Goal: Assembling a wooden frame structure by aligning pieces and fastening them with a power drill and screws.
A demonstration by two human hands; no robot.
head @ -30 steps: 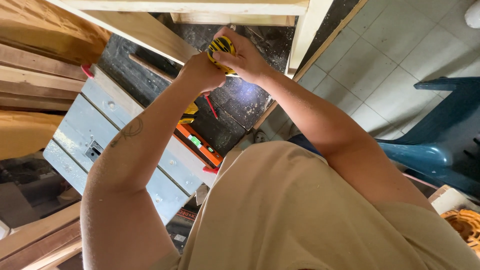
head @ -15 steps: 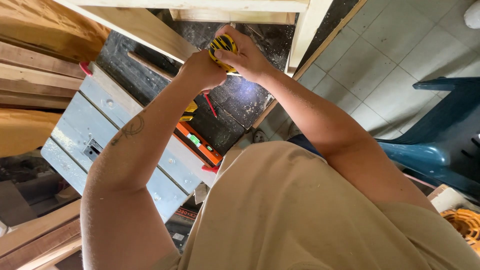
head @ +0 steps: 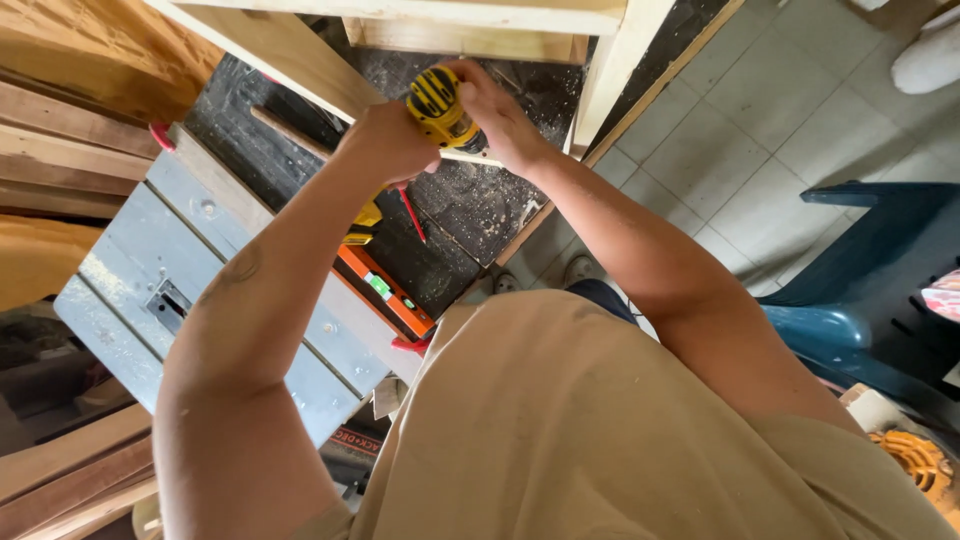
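both hands close round a yellow drill (head: 440, 105) held up against a pale wood frame (head: 300, 65): the left hand (head: 385, 145) wraps the grip from below, the right hand (head: 495, 115) clamps the body from the side. the drill sits in the frame's inner corner, above a dusty black bench (head: 470, 205). an orange level (head: 385, 290) lies on the grey saw table (head: 130, 260) beneath. the work looks to be mid-drive; pushing on would call for steady, square pressure so the bit does not slip.
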